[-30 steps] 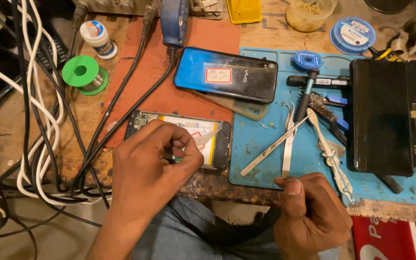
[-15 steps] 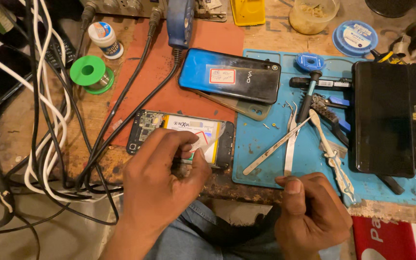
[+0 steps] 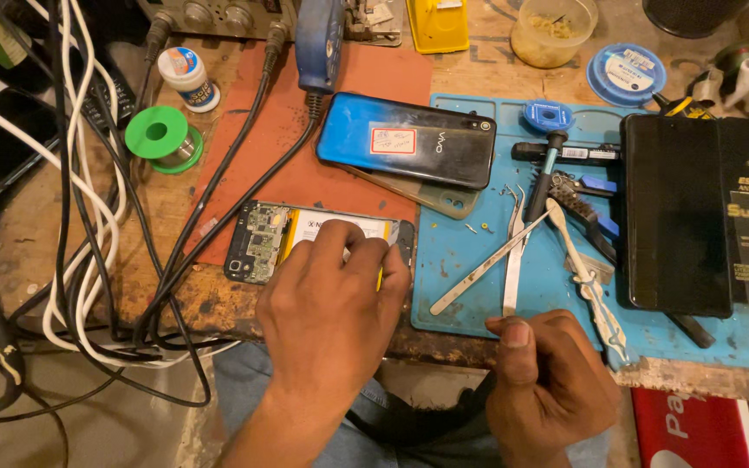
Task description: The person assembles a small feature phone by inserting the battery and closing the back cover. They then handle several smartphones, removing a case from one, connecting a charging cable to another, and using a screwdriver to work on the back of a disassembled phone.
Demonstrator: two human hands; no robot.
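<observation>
The left hand presses open fingers flat on the opened phone at the orange mat's 6 o'clock edge, steadying it, while the right hand, fisted and apparently empty, rests at 4 o'clock.

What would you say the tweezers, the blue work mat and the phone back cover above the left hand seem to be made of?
The tweezers look like bare metal: thin, silvery, dull sheen. The blue work mat looks like matte silicone or rubber, with moulded ridges and no glare. The phone back cover seems to be glossy plastic or glass, blue fading to black, with soft reflections; which of the two I cannot tell.
</observation>
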